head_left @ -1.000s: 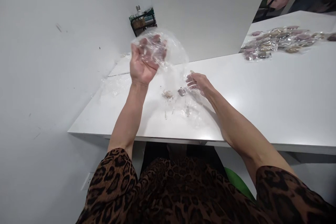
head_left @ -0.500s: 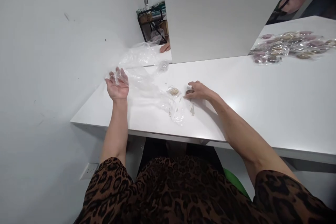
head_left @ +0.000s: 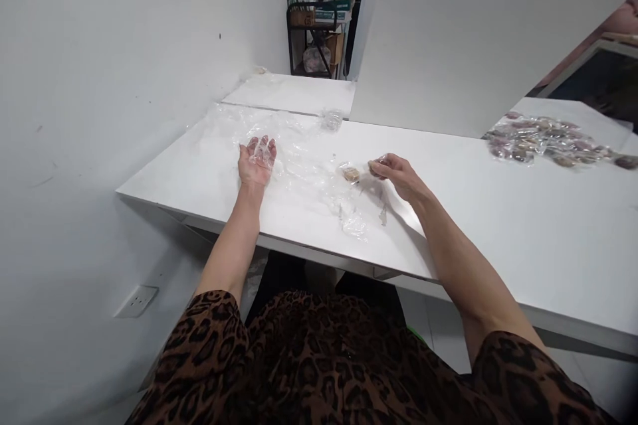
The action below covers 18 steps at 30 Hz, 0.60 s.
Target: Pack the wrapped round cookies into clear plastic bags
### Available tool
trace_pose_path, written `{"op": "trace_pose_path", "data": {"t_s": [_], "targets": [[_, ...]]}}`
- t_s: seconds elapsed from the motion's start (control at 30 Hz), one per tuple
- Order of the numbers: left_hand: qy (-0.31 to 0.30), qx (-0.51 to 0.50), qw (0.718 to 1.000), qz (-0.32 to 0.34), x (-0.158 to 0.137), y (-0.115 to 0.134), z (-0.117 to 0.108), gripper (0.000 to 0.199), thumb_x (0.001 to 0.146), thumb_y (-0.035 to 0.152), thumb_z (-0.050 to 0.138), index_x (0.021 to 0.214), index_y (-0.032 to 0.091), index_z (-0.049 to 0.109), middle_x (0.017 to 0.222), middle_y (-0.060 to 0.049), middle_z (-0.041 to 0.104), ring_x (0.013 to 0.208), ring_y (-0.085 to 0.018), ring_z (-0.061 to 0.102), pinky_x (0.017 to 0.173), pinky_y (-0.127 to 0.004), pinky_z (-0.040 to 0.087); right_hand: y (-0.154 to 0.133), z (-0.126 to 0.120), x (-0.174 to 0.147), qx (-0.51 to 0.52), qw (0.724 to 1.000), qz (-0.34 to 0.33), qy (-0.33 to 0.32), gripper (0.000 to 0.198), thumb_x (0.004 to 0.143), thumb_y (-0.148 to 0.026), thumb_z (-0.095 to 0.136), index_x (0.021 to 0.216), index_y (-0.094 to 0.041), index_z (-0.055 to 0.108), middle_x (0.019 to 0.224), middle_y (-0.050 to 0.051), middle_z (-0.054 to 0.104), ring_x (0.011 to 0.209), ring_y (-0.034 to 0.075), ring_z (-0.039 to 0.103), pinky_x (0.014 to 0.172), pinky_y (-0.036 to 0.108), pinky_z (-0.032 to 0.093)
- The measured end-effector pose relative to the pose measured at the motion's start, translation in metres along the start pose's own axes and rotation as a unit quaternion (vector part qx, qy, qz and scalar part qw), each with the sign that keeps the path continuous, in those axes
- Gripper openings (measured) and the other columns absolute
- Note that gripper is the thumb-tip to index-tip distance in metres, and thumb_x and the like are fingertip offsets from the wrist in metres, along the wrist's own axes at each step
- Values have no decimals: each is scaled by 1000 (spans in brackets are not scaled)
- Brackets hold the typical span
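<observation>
Palm up and fingers apart, my left hand (head_left: pixel 256 161) is over the left part of the table, with thin clear plastic film (head_left: pixel 260 151) lying across its fingers. My right hand (head_left: pixel 399 172) pinches a small brownish piece (head_left: pixel 373 168) between thumb and fingers; its exact kind is mostly hidden. Just left of that hand, a small tan piece in a clear wrapper (head_left: pixel 351 174) lies on the table. Crumpled clear plastic (head_left: pixel 353 222) spreads between my hands and towards the front edge.
A heap of small wrapped pieces (head_left: pixel 548 139) lies at the right back of the white table (head_left: pixel 498 232). A white panel (head_left: pixel 438 33) stands along the table's back. The wall (head_left: pixel 100 93) borders the left side. Beyond stands a black shelf rack (head_left: pixel 319 26).
My right hand has lifted the brownish piece off the table and closed its fingers on it. My left hand has moved right, nearer the middle. The camera view has turned.
</observation>
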<state>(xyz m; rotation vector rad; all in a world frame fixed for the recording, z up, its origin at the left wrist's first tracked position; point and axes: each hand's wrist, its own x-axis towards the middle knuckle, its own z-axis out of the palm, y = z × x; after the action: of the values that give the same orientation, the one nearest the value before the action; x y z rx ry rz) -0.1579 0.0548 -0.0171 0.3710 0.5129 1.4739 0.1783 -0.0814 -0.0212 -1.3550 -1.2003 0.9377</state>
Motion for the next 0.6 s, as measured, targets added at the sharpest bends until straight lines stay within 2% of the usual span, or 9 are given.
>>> {"op": "trace_pose_path", "data": {"t_s": [0.07, 0.17, 0.27, 0.37, 0.43, 0.5, 0.6], "targets": [[1, -4, 1000, 1, 2, 0, -3, 48, 109, 52, 34, 90, 19, 62, 100, -9, 75, 99, -19, 76, 88, -31, 64, -2, 16, 5, -6, 1000, -10, -23, 57, 63, -64, 87, 84, -20, 57, 86, 3, 66, 83, 17, 61, 80, 34, 44], [1, 4, 1000, 1, 6, -1, -8, 47, 108, 53, 35, 93, 19, 63, 103, -10, 74, 97, -19, 76, 88, -32, 64, -2, 37, 15, -101, 993, 14, -51, 47, 67, -58, 84, 79, -21, 57, 83, 4, 67, 82, 19, 61, 79, 34, 46], [-4, 22, 1000, 9, 8, -1, -12, 45, 107, 55, 39, 97, 19, 64, 108, -11, 74, 94, -19, 76, 86, -32, 63, -1, 52, 24, -197, 977, 25, -76, 33, 73, -46, 78, 75, -21, 58, 78, 3, 66, 78, 18, 58, 74, 32, 44], [-1, 28, 999, 20, 9, -1, -14, 44, 106, 56, 41, 98, 20, 64, 107, -10, 73, 91, -18, 76, 84, -31, 63, -3, 60, 27, -210, 974, 20, -77, 25, 70, -32, 77, 78, -21, 57, 80, 2, 66, 77, 17, 57, 71, 31, 45], [0, 31, 999, 23, 8, -1, -14, 43, 106, 55, 42, 95, 20, 63, 103, -10, 74, 88, -17, 76, 83, -30, 63, -4, 61, 23, -162, 984, 39, -63, 35, 65, -28, 81, 88, -22, 54, 82, 1, 65, 74, 17, 59, 68, 30, 47], [-1, 32, 999, 24, 7, -1, -13, 43, 106, 55, 42, 92, 20, 63, 99, -9, 74, 85, -16, 76, 81, -29, 63, -4, 55, 11, -93, 992, 69, -51, 55, 59, -28, 86, 102, -24, 52, 82, -1, 64, 71, 17, 61, 66, 31, 49], [19, 15, 1000, 16, 4, 0, -9, 46, 108, 52, 37, 87, 19, 61, 90, -7, 74, 79, -15, 75, 75, -27, 62, 3, 31, -17, 4, 996, 93, -10, 74, 53, -33, 93, 114, -23, 53, 83, -2, 65, 69, 15, 62, 64, 29, 50]]}}
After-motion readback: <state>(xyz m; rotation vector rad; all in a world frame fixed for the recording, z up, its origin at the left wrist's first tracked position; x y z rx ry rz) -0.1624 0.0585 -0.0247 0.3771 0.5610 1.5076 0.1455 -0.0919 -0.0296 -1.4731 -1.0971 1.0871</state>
